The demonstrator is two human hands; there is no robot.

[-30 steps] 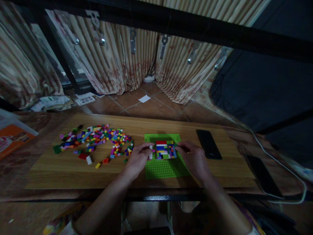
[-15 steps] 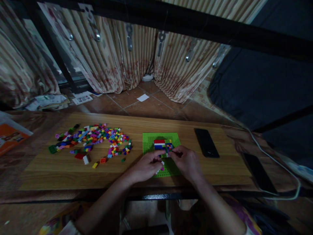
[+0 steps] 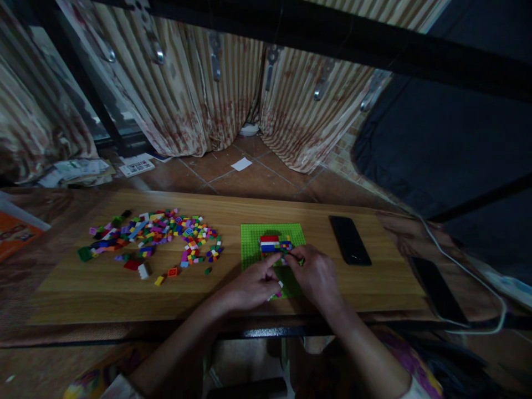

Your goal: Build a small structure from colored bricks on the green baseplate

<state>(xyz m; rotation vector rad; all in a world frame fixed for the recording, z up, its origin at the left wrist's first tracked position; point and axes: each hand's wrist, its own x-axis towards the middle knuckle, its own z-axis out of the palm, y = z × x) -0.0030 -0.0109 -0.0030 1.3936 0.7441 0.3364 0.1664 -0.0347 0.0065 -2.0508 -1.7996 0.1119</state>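
A green baseplate (image 3: 253,244) lies on the wooden table (image 3: 103,288) with a small multicoloured brick block (image 3: 272,244) built on it. My left hand (image 3: 249,287) rests on the plate's near half with fingers curled, and small white and pink bricks show beneath its fingertips. My right hand (image 3: 313,276) is beside it, fingers pinched at the block's near right edge. Both hands cover the near part of the block. A spread of small loose bricks (image 3: 158,235) in many colours lies to the left.
A black phone (image 3: 349,240) lies right of the baseplate; a second phone (image 3: 434,281) with a cable sits further right. An orange box (image 3: 14,230) is at the far left. Striped curtains and tiled floor lie beyond the table.
Both hands drew in from the sides of the block and met over its near edge. My left hand slid right onto the plate. The view shifted a little.
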